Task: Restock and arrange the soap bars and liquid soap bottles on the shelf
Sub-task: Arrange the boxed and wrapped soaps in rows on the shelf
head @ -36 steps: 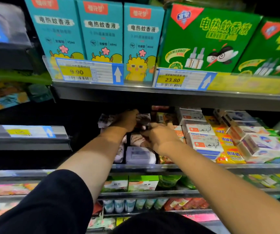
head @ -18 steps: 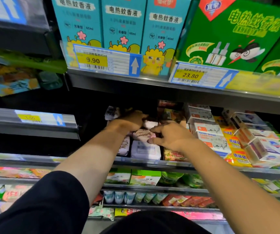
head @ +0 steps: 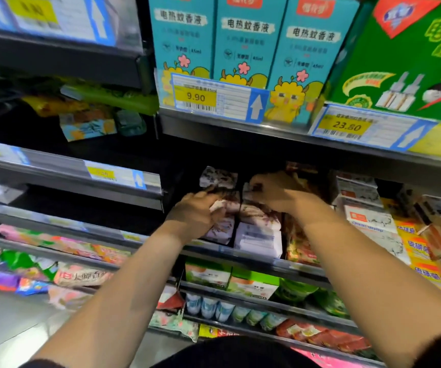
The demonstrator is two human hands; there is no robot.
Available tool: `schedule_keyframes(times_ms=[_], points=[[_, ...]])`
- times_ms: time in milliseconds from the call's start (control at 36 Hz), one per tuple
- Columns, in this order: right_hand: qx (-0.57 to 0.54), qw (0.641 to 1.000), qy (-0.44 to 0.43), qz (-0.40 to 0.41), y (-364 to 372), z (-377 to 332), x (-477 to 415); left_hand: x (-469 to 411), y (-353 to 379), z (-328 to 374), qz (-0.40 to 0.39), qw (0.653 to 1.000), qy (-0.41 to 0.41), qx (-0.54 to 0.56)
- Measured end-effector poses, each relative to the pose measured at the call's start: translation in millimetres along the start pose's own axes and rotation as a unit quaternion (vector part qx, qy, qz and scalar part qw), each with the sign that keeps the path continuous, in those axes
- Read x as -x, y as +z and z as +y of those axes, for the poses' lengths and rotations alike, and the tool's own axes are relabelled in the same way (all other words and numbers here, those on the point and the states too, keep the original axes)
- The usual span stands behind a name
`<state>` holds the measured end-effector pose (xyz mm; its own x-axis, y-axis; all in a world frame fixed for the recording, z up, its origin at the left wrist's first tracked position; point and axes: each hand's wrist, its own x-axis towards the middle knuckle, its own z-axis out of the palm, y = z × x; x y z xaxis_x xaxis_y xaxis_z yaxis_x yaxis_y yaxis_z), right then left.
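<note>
**Position of stock.** The wrapped soap bars (head: 257,239) lie in two front-to-back rows on the middle shelf (head: 243,254), to the left of the boxed soaps (head: 368,219). No liquid soap bottle can be identified on this shelf.

**State of the hands.** The left hand (head: 192,215) reaches over the left row. Its grip is closed round the left-row bar (head: 220,206), with the fingers curled over the wrapper. The right hand (head: 280,193) reaches farther in. Its grip appears closed in a pinch on the right-row bar (head: 251,188); blur leaves the exact finger contact uncertain.

**Hazards from this point.**

1. Displaced neighbours. The bars lie touching one another. Pulling or pushing one bar is likely to drag the bar next to it, so that the row skews or a bar rides up over another.
2. Fall from the front edge. The nearest bars sit just behind the shelf lip. A forearm crossing that lip, or a push toward the near side, may tip a bar over the lip onto the lower shelves.
3. Torn wrapper. The wrappers look thin and creased. A pinch on the paper alone, rather than on the bar body, may tear or loosen it.
4. Knocked stock. The right wrist is close to the brown packets (head: 297,235) on its right; a sideways move may topple them.
5. Limited headroom. The upper shelf (head: 267,140) hangs close above the far bars, so lifting a bar high there may jam it.
</note>
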<state>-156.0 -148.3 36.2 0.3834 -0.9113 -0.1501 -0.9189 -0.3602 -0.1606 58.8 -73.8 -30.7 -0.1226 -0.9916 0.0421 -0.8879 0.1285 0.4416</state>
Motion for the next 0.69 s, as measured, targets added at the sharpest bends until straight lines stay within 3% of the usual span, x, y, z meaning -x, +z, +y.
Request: schedule_keyframes(times_ms=[139, 361, 556, 694], points=[[-0.057, 0.997, -0.022, 0.039, 17.7, -11.6, -40.2, -9.1, -2.9, -2.7, -0.02, 0.996, -0.078, 0.04], [-0.143, 0.988, -0.056, 0.0, 27.1, -16.9, -87.6, -26.5, -11.8, 2.0, -0.021, 0.993, -0.115, 0.017], [-0.135, 0.984, -0.115, -0.032, 24.9, -6.2, -102.9, -37.7, -21.4, 6.4, -0.028, 0.992, -0.122, -0.031], [-0.14, 0.985, -0.094, -0.043, 14.7, 10.4, -100.3, -43.1, -21.1, 15.5, -0.055, 0.989, -0.126, -0.049]])
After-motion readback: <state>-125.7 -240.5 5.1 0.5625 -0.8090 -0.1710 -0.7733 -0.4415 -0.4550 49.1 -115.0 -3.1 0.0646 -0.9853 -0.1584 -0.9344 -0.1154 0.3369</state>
